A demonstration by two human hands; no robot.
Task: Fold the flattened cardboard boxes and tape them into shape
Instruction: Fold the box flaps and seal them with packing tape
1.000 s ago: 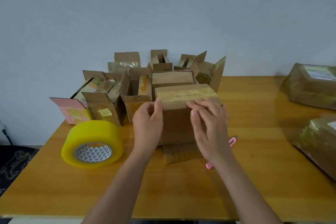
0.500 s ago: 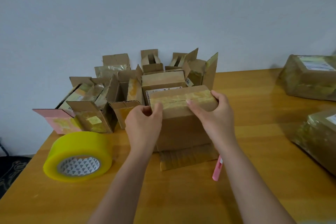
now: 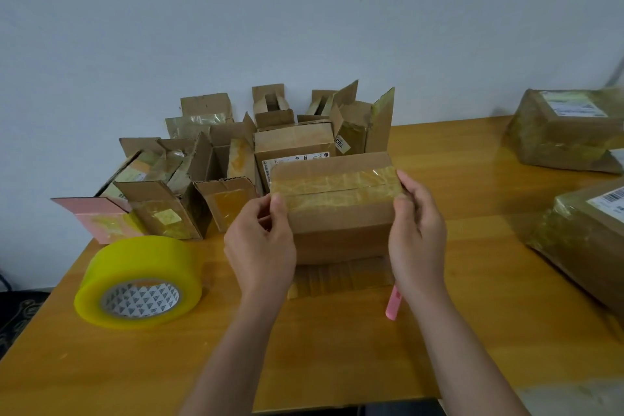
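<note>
At frame centre, a taped cardboard box (image 3: 332, 203) stands on the wooden counter (image 3: 472, 331), left hand (image 3: 260, 243) and right hand (image 3: 417, 240) gripping its ends. Open boxes (image 3: 216, 165) crowd behind it; a yellow tape roll (image 3: 138, 282) sits lower left, wrapped parcels (image 3: 567, 132) at right, and a pink cutter (image 3: 393, 306) lies just beside the right wrist.

Both bare forearms are reaching forward from the bottom of the view, angling toward each other. The left hand (image 3: 260, 243) is showing its back to the camera, thumb pointing up and pressing the left end of the brown taped cardboard box (image 3: 337, 199), fingers curling behind. The right hand (image 3: 417, 236) is cupping the box's right end, thumb lying on the tape there.
</note>
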